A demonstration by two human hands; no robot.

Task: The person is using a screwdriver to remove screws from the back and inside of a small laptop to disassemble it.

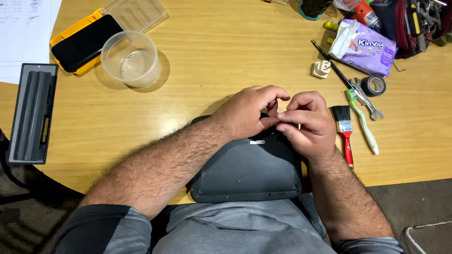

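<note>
The dark grey panel (247,171) lies under both hands (278,120), fingertips meeting at its far edge.

Matt dark plastic panel (247,171), smooth varnished wooden table (212,61), clear glossy plastic cup (130,59)

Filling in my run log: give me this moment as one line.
left hand + right hand: fingertips pinched together | over: dark grey device, far edge | right of it: red paintbrush | surface: wooden table

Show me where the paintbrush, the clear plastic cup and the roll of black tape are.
paintbrush (345,134): head view, on the metal band between bristles and red handle.
clear plastic cup (130,59): head view, on its see-through bottom.
roll of black tape (375,85): head view, on the roll's upper face.
</note>
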